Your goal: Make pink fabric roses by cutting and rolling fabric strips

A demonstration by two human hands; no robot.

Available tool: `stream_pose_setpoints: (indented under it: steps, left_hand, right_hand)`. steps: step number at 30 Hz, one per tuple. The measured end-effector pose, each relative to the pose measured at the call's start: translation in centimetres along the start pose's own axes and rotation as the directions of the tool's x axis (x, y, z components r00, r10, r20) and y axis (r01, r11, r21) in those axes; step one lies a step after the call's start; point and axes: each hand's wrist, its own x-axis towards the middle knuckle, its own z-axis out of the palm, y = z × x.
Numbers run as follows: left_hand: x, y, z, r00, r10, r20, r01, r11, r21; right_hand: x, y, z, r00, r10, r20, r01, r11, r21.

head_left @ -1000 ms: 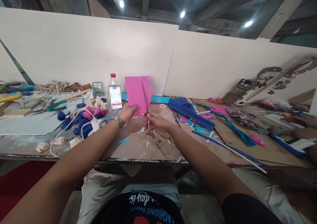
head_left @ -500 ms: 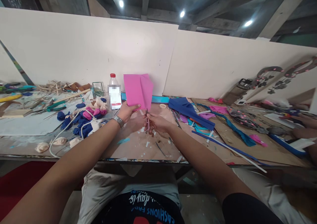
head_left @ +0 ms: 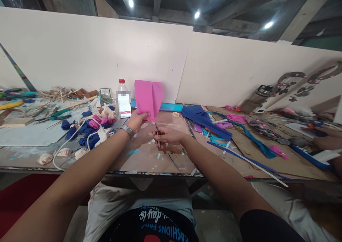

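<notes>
A folded pink sheet [head_left: 146, 97] stands up in my left hand [head_left: 137, 121], whose thumb and fingers pinch its lower edge. My right hand [head_left: 166, 136] is closed round the handles of scissors [head_left: 156, 128]. Their narrow tip points up at the bottom edge of the pink sheet, just right of my left thumb. Whether the blades are apart or together is too small to tell. A watch sits on my left wrist.
Left of my hands are a bottle [head_left: 122, 87], a phone [head_left: 124, 104], a white cable and blue fabric pieces [head_left: 92, 129]. Blue cloth [head_left: 199, 117] and strips lie to the right. Another person's hand [head_left: 327, 142] shows at the far right.
The pink sheet has turned and its right side has drawn in toward the bottom. My right hand and the scissors have shifted slightly down and left.
</notes>
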Motion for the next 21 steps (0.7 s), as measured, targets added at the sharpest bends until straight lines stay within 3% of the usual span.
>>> stream_pose_setpoints:
  steps: [7,13,21]
  left_hand:
    - [-0.35,0.23,0.16,0.997,-0.042,0.06,0.044,0.998,-0.042]
    - [-0.59,0.33,0.37,0.993,-0.048,0.106,0.052,0.998,-0.04]
    - [-0.54,0.07,0.5,0.996,-0.03,0.082,0.034,0.999,-0.039]
  right_hand:
    - [-0.11,-0.27,0.65,1.0,0.022,-0.014,-0.023,0.999,-0.034]
    - [0.23,0.12,0.16,0.999,-0.03,-0.012,0.029,0.996,-0.09]
    - [0.23,-0.01,0.78,0.999,-0.036,-0.028,0.038,0.997,0.062]
